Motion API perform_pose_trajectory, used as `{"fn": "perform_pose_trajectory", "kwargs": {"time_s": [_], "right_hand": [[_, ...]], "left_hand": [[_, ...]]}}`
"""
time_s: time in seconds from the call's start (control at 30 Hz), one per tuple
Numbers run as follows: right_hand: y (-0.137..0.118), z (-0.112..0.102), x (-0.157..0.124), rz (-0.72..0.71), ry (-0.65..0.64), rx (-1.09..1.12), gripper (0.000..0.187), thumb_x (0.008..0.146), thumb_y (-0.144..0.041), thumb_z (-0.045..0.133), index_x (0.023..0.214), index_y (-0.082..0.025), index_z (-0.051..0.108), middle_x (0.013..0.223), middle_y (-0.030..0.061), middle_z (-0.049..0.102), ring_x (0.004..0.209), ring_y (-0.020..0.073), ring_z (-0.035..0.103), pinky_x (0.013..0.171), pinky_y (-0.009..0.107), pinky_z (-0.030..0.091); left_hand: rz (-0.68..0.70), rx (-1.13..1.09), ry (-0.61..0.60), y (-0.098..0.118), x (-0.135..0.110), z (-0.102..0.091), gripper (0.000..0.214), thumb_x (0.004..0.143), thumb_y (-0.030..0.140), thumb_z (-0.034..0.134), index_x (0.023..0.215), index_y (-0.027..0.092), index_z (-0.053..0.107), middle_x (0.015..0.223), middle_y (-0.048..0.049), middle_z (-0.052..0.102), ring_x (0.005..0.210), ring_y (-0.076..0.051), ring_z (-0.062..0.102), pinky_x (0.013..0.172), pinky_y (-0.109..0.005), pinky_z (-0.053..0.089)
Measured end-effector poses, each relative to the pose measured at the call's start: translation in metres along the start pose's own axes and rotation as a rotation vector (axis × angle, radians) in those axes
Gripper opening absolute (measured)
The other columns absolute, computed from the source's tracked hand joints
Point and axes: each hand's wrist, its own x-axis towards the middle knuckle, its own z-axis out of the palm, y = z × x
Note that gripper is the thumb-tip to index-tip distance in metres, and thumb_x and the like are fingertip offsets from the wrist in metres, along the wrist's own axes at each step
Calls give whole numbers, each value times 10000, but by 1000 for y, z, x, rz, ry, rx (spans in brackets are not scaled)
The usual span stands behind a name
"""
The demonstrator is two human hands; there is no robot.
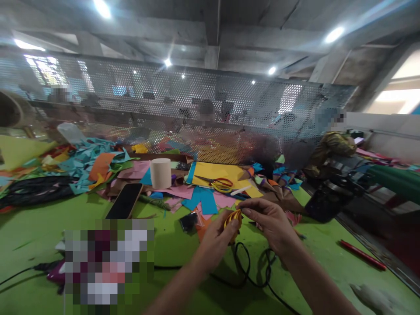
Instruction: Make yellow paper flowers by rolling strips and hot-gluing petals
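My left hand (216,234) is closed around a small yellow piece with curved folds or ridges, which looks like pleated paper (233,218). Fingers and thumb press on it from both sides. Just right of its top edge, my right hand (271,221) is pinched, thumb against fingertips. Whatever lies in that pinch is too small to make out. Behind the hands lie blue paper strips (208,200) and a small dark packet (188,222). Scissors with red and yellow handles (223,183) rest on a yellow sheet (210,169).
A white cup (160,173) and a dark phone (124,201) stand left of centre. Black cable (241,280) loops below my hands on the green table (177,293). A red pen (362,254) lies right. Paper scraps (88,164) pile up before a perforated screen (183,100). Another person (333,146) sits right.
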Motion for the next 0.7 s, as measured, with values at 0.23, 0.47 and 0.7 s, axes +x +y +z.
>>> {"fn": "perform_pose_trajectory", "kwargs": {"time_s": [0.23,0.47,0.7], "right_hand": [[1,2,-1,-1,-27,13,210,623,-341,862,792,-236,795,823,25,763,782,166,670,782,285,528],[4,4,-2,-2,-21,18,220,624,-360,857,800,-243,797,837,27,765,803,172,672,814,301,521],[4,9,-4,-3,-26,7,245,634,-382,846,817,-228,794,874,46,766,862,207,672,842,337,522]], "left_hand": [[-20,9,21,2,0,2,475,877,582,509,1111,185,623,882,-30,583,780,-139,512,676,-223,435],[-9,39,54,4,-1,2,484,874,590,505,1124,194,630,906,-39,593,800,-148,520,697,-225,454],[11,69,64,1,-1,2,490,881,599,487,1122,192,616,898,-39,599,781,-151,520,685,-238,451]]}}
